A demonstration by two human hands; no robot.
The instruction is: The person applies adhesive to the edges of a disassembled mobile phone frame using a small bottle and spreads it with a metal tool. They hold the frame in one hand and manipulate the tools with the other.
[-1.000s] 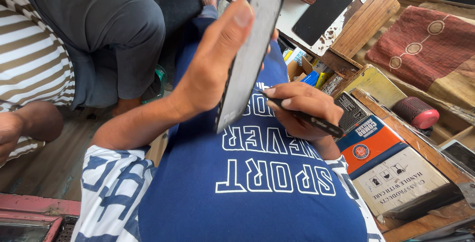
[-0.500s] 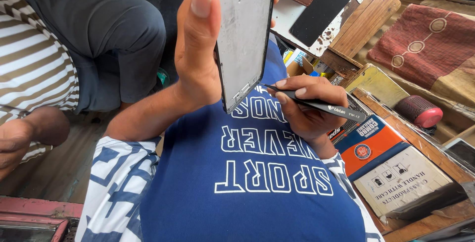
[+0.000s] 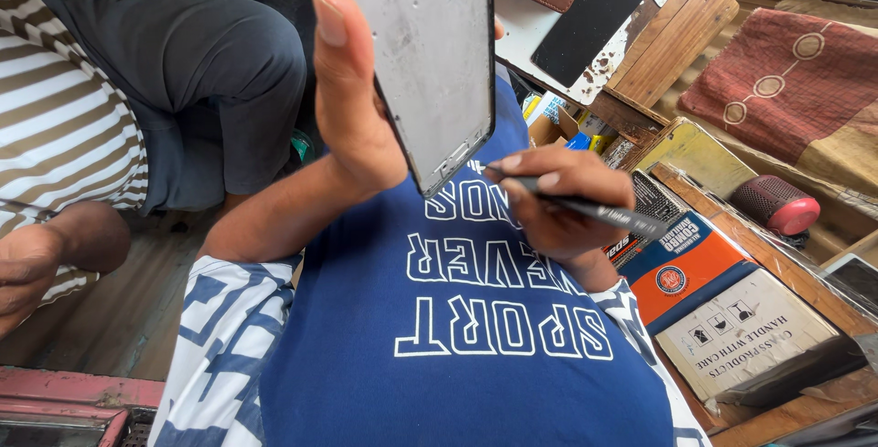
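Observation:
My left hand holds up a flat grey phone panel with a dark rim, thumb along its left edge, its inner side turned toward me. My right hand grips a thin black tool like a pen. The tool's tip sits just below the panel's lower right corner. Both hands hover over my blue shirt with white letters.
Another person in a striped shirt and grey trousers sits at left, a hand on their knee. At right stand an orange and blue box, a cardboard box, a red cylinder, a patterned cloth and a black screen panel.
My left hand has turned the panel from edge-on to face me and raised it closer. My right hand with the tool has moved up toward the panel's lower corner.

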